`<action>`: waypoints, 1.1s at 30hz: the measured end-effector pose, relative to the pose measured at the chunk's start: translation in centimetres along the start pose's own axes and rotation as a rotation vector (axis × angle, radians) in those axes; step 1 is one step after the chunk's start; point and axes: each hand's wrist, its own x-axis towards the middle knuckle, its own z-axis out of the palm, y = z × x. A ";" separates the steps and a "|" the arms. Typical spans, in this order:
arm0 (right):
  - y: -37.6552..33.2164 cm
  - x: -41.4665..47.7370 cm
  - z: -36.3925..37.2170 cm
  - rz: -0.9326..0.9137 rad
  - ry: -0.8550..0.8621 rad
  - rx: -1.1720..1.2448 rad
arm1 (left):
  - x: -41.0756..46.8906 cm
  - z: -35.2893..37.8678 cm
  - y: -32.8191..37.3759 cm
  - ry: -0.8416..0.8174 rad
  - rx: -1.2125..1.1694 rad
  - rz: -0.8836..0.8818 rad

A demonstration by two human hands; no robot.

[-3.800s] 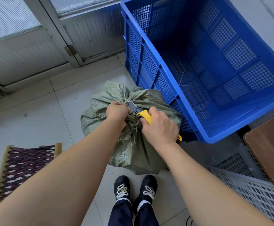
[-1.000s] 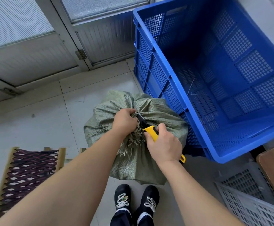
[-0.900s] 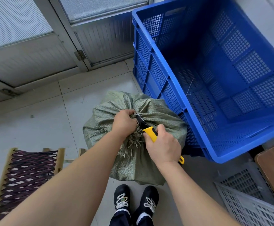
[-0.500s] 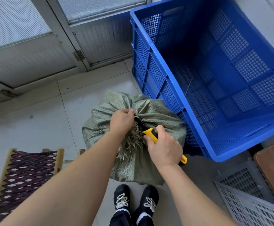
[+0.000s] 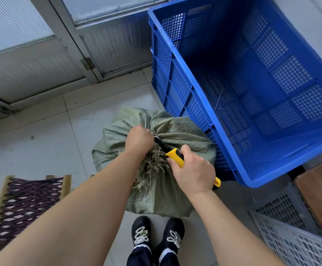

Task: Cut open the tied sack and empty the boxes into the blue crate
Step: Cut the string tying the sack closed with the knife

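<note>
Green woven sack (image 5: 185, 139) stood on tiled floor, touching near wall of blue crate (image 5: 181, 104), still tied. Left hand (image 5: 138, 141) clenched around gathered neck atop sack, frayed strands (image 5: 152, 166) spilling below fist. Right hand (image 5: 193, 172) wrapped around yellow utility knife (image 5: 175, 156), blade end at neck just beside left fist. Black shoes (image 5: 157, 230) stood just below sack. White crate (image 5: 294, 244) lay below blue crate.
</note>
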 end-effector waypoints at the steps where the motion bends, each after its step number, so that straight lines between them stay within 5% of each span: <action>1: 0.0 0.0 0.0 -0.006 0.008 0.003 | 0.0 0.0 -0.1 -0.005 -0.005 -0.003; 8: 0.2 0.3 0.2 -0.088 0.059 -0.044 | -0.3 -0.8 0.5 -0.088 0.107 0.114; 18: 1.2 0.3 0.6 -0.187 0.153 -0.100 | -0.5 -0.4 1.0 -0.068 0.081 -0.050; 33: 0.1 -0.3 -0.3 0.050 -0.074 -0.026 | 0.6 -0.1 -1.0 -0.030 -0.385 -0.169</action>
